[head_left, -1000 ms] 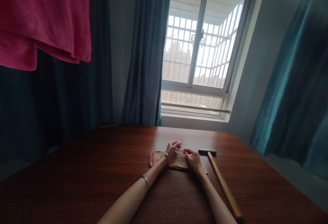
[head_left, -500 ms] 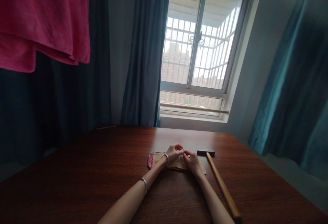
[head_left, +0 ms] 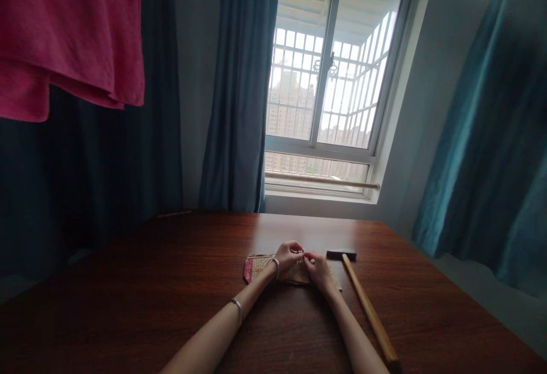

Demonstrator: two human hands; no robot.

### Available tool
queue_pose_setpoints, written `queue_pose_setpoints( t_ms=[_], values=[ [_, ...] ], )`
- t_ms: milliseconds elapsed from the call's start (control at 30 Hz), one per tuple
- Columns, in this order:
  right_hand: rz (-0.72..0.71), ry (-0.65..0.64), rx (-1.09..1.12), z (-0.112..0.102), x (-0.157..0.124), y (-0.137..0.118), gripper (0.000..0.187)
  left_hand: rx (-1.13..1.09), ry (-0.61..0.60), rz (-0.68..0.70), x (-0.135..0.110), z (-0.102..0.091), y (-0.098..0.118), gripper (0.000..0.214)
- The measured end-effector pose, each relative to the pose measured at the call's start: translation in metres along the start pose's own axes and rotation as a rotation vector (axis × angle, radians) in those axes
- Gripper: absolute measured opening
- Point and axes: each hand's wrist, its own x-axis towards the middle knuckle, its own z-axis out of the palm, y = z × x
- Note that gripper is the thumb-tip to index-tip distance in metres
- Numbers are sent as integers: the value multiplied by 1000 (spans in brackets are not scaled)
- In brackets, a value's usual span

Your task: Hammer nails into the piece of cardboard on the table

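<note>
A small beige dotted cloth piece (head_left: 256, 267) with a pink edge lies on the dark wooden table (head_left: 149, 300). My left hand (head_left: 288, 253) and my right hand (head_left: 315, 265) meet above it, fingers curled and pinched together on something small and thin that I cannot make out. My left wrist wears bracelets. A hammer with a long wooden handle (head_left: 368, 312) and a dark head (head_left: 341, 255) lies just right of my right hand, not touched.
Behind the table's far edge stand a window (head_left: 329, 83) and blue curtains (head_left: 239, 89) on both sides. A pink cloth (head_left: 68, 32) hangs at the upper left. Floor shows past the table's right edge.
My left hand's fingers have curled in and closed toward my right hand; the row of thin pins seen between the hands a second ago is now covered. The view has drifted slightly.
</note>
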Motion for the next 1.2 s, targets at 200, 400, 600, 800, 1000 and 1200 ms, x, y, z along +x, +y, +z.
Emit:
queue_pose_setpoints(
  t_ms=[200, 400, 600, 800, 1000, 1200],
  values=[
    [-10, 3, -3, 0, -2, 2, 23, 1, 15, 1, -2, 0, 3, 24],
    [-8, -1, -14, -1, -1, 2, 23, 3, 8, 10, -1, 0, 0, 27],
    [12, -3, -34, 0, -1, -1, 23, -2, 17, 1, -1, 0, 2, 27],
    [66, -13, -84, -14, 5, -10, 22, 4, 15, -14, -2, -1, 6, 23],
    [242, 73, -409, -83, -22, -12, 24, 39, 22, -41, -3, -2, 8, 20],
    [447, -9, -979, -118, -103, -10, 27, 32, 24, -50, -3, -2, 6, 21]
  ],
)
